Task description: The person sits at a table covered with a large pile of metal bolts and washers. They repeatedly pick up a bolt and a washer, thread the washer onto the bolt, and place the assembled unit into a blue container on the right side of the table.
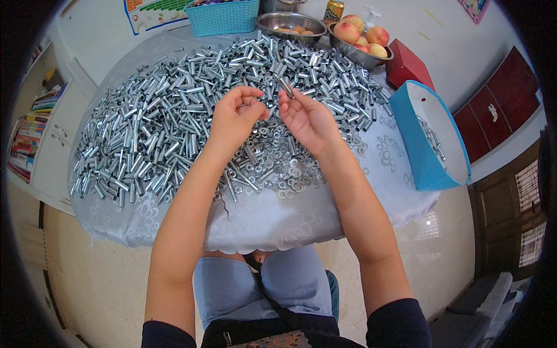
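Between the thumb and fingers of my right hand [307, 119] is a short shiny metal tube [285, 87], tilted, its upper end pointing away from me. My left hand [239, 116] hovers just to its left, fingers curled toward the thumb; whatever they may pinch is too small to make out. Both hands are above a wide heap of similar metal sleeves [156, 122] that covers much of the table. Under and in front of my right hand lies a pile of flat washers [290, 165]. A few thin bolts [233, 187] rest at its near left edge.
A blue fabric box [413, 142] with several metal pieces [432, 140] inside stands at the right edge. Along the back are a turquoise basket [223, 18], a steel bowl [272, 24], a bowl of peaches [362, 55], a can [333, 11] and a red box [408, 65].
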Demonstrator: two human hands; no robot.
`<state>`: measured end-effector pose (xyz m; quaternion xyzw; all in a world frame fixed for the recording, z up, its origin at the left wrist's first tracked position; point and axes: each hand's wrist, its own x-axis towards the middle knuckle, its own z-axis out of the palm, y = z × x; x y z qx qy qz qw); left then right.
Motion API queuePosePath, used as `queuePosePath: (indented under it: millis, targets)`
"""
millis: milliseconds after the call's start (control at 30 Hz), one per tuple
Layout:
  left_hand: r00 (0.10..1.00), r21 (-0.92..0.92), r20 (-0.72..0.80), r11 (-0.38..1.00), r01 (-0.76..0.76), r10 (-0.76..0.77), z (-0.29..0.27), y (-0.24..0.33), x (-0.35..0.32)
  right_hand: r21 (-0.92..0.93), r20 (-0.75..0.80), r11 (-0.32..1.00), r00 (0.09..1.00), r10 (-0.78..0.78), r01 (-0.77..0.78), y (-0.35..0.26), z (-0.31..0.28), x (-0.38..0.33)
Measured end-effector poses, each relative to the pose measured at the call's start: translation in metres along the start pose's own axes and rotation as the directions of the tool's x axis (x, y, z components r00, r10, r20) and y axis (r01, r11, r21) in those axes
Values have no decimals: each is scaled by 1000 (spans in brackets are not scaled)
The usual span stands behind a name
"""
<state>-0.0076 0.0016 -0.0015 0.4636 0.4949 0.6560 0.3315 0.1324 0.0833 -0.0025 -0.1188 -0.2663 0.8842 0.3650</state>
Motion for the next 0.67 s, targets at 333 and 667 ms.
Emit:
queuePosePath:
  millis: [333,667]
  targets:
    - [999,15,-5,999,-38,38,4,5,-2,-417,70,893,986,-151,166,19,20,-8]
    - [992,-164,-102,982,-95,79,-6,14,3,-876,482,-150,839,-253,458,34,-2,-1]
